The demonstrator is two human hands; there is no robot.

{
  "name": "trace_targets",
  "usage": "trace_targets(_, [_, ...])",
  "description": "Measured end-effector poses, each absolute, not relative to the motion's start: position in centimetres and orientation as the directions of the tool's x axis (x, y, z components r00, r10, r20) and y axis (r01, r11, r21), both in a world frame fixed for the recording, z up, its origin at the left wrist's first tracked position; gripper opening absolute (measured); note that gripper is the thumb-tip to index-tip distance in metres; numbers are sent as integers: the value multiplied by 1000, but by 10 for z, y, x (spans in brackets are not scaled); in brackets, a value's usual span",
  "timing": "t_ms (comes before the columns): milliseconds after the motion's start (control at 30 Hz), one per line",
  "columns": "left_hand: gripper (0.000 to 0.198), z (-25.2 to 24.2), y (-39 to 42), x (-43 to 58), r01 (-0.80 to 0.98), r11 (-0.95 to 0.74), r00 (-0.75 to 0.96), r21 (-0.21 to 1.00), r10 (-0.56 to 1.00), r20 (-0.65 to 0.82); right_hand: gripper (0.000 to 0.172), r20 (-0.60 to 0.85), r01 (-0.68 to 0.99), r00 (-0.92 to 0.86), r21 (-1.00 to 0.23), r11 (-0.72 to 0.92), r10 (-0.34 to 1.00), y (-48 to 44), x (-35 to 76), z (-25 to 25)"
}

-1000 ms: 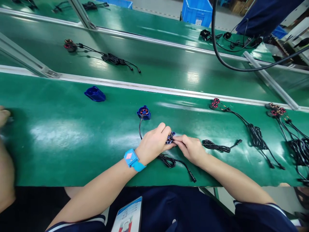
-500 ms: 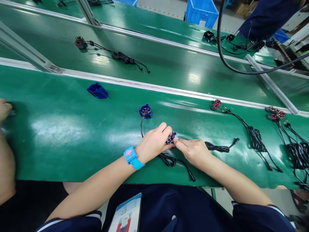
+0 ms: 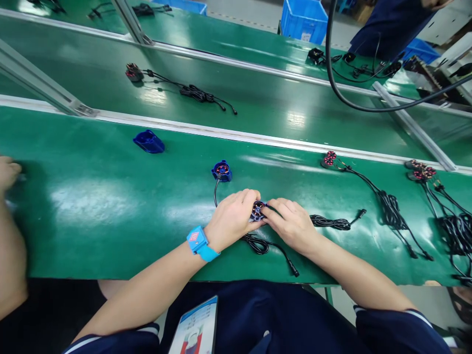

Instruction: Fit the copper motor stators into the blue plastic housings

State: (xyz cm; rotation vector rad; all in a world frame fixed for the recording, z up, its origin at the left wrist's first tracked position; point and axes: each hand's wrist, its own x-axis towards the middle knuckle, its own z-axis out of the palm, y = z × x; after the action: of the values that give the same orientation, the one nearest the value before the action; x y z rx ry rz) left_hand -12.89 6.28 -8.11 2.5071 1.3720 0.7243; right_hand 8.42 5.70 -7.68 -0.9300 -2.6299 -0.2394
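My left hand (image 3: 231,217) and my right hand (image 3: 292,222) meet over a small round blue part with a coil inside (image 3: 257,210), resting on the green belt (image 3: 92,206). Both hands pinch it from either side with curled fingers. A black cable (image 3: 265,247) runs from under my hands toward the belt's near edge. A blue wrist strap (image 3: 199,243) sits on my left wrist. Just beyond my hands lies a second blue housing with a red coil (image 3: 221,171), its wire leading toward my left hand.
A blue cap (image 3: 148,141) lies at the left. Coil parts with bundled black cables (image 3: 387,204) lie on the right, another coiled cable (image 3: 330,222) beside my right hand. Another person's arm (image 3: 9,231) rests at the far left. Blue crates (image 3: 303,18) stand behind the far belts.
My right hand has closed in over the small blue part, fingers curling onto it. The left hand keeps its grip. The assembly on the middle belt has drifted right.
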Motion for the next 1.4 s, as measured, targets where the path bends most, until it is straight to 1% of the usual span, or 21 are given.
trace_targets(67, [48,-78,61,-130,719,-605,477,342,787,391,25,357,635,-721,-5,773,594,57,84,-81])
trace_targets(133, [40,-76,59,-131,682,-669,519,297,728,448,26,355,634,-717,-28,773,600,56,85,-84])
trace_targets(200, [29,-75,57,-132,658,-707,552,259,687,473,28,354,635,-713,-39,771,605,56,85,-85])
trace_targets(300, [22,-76,55,-133,662,-713,574,230,680,457,29,359,642,-707,-36,766,610,56,85,-85])
trace_targets(433, [21,-75,54,-130,682,-704,589,200,690,420,30,358,647,-704,-36,762,614,55,85,-88])
trace_targets(500, [21,-73,53,-128,697,-697,593,169,693,411,29,360,646,-696,-64,760,621,56,84,-89])
trace_targets(567, [15,-71,51,-124,711,-692,604,121,690,397,25,391,641,-663,-143,754,638,56,83,-90])
trace_targets(633, [10,-70,48,-120,723,-689,631,44,685,364,20,415,616,-611,-284,735,673,56,83,-90])
trace_targets(700, [20,-70,44,-117,720,-691,666,-59,665,337,17,423,568,-559,-431,701,713,56,83,-92])
trace_targets(733, [25,-71,42,-115,712,-693,684,-111,649,333,17,424,545,-536,-486,683,730,57,83,-94])
trace_targets(800, [31,-74,37,-113,697,-694,708,-182,626,328,18,435,516,-503,-542,663,747,57,84,-98])
trace_targets(833, [32,-75,35,-112,696,-692,712,-194,626,320,18,441,511,-493,-550,660,750,57,85,-100])
trace_targets(900, [34,-76,32,-110,711,-681,698,-173,655,289,18,443,513,-489,-550,659,751,57,84,-103])
trace_targets(1033, [35,-70,31,-108,740,-670,662,-59,708,247,21,446,539,-484,-525,658,753,57,82,-102])
trace_targets(1133, [33,-66,38,-112,739,-673,657,3,723,213,25,444,564,-476,-508,651,759,57,80,-98])
trace_targets(1200, [27,-68,46,-119,715,-695,661,81,709,244,29,455,578,-469,-489,653,757,57,79,-97])
trace_targets(1267, [19,-72,55,-128,671,-716,646,191,692,323,33,467,597,-476,-451,664,745,57,79,-98])
trace_targets(1300, [19,-75,60,-133,657,-710,616,254,699,363,35,466,608,-485,-430,668,740,57,80,-98])
trace_targets(1367, [38,-79,69,-141,656,-654,523,377,753,399,36,447,626,-509,-393,673,735,57,80,-97])
trace_targets(1400, [49,-81,71,-144,660,-611,475,438,791,387,37,431,633,-524,-381,674,735,57,81,-97])
